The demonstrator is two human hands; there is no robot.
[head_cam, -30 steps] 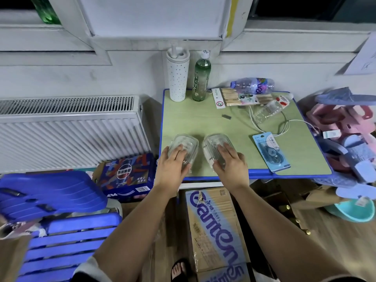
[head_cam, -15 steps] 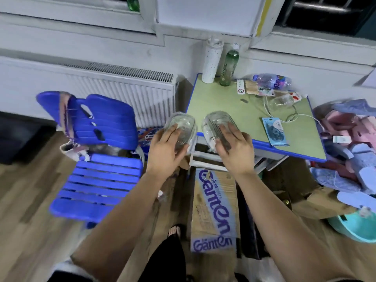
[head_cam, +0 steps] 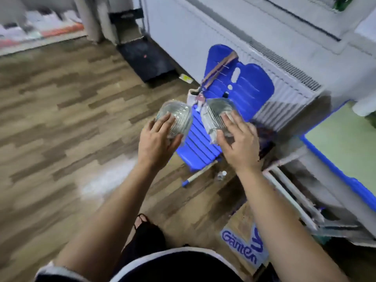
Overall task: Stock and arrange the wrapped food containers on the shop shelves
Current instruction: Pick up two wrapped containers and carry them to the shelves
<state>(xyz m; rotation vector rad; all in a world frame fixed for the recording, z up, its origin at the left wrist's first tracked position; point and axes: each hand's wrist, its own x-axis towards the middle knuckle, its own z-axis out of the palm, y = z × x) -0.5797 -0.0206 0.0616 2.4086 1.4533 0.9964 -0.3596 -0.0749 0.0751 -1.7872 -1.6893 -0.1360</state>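
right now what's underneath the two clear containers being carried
The left container hangs mostly over the wood floor and the right container over the blue chair. The left hand and right hand cover their near ends; contents are too blurred to tell.

Bare wooden floor [head_cam: 61,119] lies open to the left. A blue plastic chair [head_cam: 250,88], radiator [head_cam: 284,106] and desk [head_cam: 345,143] crowd the right.

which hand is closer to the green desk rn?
Right. The right hand, gripping a wrapped container, is just left of the green desk; the left hand is farther off, across the blue chair seat.
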